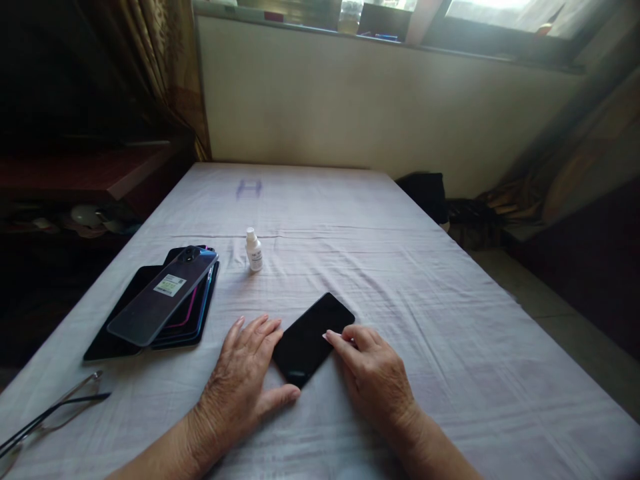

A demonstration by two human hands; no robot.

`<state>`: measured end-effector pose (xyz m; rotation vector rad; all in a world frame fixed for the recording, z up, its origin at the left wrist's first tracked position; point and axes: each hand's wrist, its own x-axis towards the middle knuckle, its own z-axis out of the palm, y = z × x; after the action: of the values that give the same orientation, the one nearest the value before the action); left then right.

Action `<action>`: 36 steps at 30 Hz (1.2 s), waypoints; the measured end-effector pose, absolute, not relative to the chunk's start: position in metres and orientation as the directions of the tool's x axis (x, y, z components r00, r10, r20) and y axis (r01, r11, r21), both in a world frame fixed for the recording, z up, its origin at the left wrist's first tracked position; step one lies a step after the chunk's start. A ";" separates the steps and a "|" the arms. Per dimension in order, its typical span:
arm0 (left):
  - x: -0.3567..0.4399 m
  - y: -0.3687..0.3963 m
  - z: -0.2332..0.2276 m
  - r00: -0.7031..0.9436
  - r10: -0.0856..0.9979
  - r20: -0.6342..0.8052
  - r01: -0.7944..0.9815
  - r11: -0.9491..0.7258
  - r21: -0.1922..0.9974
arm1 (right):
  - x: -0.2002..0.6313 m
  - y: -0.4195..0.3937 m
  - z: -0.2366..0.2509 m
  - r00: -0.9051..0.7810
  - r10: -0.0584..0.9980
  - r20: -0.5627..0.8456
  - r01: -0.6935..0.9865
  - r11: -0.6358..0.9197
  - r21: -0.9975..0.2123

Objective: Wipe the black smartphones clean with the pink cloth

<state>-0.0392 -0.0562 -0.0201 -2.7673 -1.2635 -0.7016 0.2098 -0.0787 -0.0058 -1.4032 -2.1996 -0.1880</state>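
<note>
A black smartphone [314, 339] lies at a slant on the cloth in front of me, its dark, glossy face up. My left hand [245, 377] rests flat with fingers stretched out, thumb and fingertips along the phone's left and near edges. Over the phone's right edge, my right hand [373, 367] has its fingers curled together in a pinch. A tiny pale tip shows at those fingertips; whether it is a fingernail or something held, I cannot tell. Beyond the phone stands a small white bottle [255, 253] with a white cap, upright and apart from both hands.
Several phones lie piled at the left, the top phone [165, 297] bearing a white label. Eyeglasses [60, 407] sit at the near left. A pale, wrinkled cloth [450, 347] covers the surface up to the wall. A dark red wooden shelf [75, 170] adjoins on the left.
</note>
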 end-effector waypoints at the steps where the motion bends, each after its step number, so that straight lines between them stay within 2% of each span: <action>1: -0.039 -0.056 -0.020 0.572 0.713 0.406 0.722 -0.673 0.164 | 0.211 -0.077 -0.006 -0.307 0.814 0.494 0.888 0.432 -0.160; 4: -0.039 -0.056 -0.021 0.570 0.716 0.404 0.723 -0.670 0.168 | 0.208 -0.076 -0.006 -0.291 0.816 0.499 0.892 0.420 -0.167; 10: -0.041 -0.057 -0.024 0.580 0.708 0.402 0.703 -0.685 0.191 | 0.198 -0.078 -0.006 -0.389 0.793 0.469 0.847 0.508 -0.157; 16: -0.040 -0.059 -0.020 0.606 0.689 0.397 0.681 -0.708 0.190 | 0.205 -0.071 -0.006 -0.302 0.827 0.475 0.895 0.417 -0.157; 23: -0.039 -0.059 -0.017 0.606 0.691 0.393 0.678 -0.708 0.198 | 0.199 -0.076 -0.006 -0.366 0.792 0.489 0.856 0.492 -0.155; 29: -0.039 -0.059 -0.017 0.611 0.693 0.383 0.670 -0.710 0.215 | 0.206 -0.073 -0.006 -0.292 0.835 0.466 0.901 0.404 -0.160; 36: -0.039 -0.059 -0.019 0.597 0.708 0.378 0.672 -0.699 0.246 | 0.201 -0.077 -0.006 -0.368 0.802 0.471 0.853 0.492 -0.172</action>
<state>-0.0391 -0.0589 -0.0186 -2.8765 -1.2445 -0.7354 0.2013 -0.0770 -0.0058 -1.3619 -2.2418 -0.1371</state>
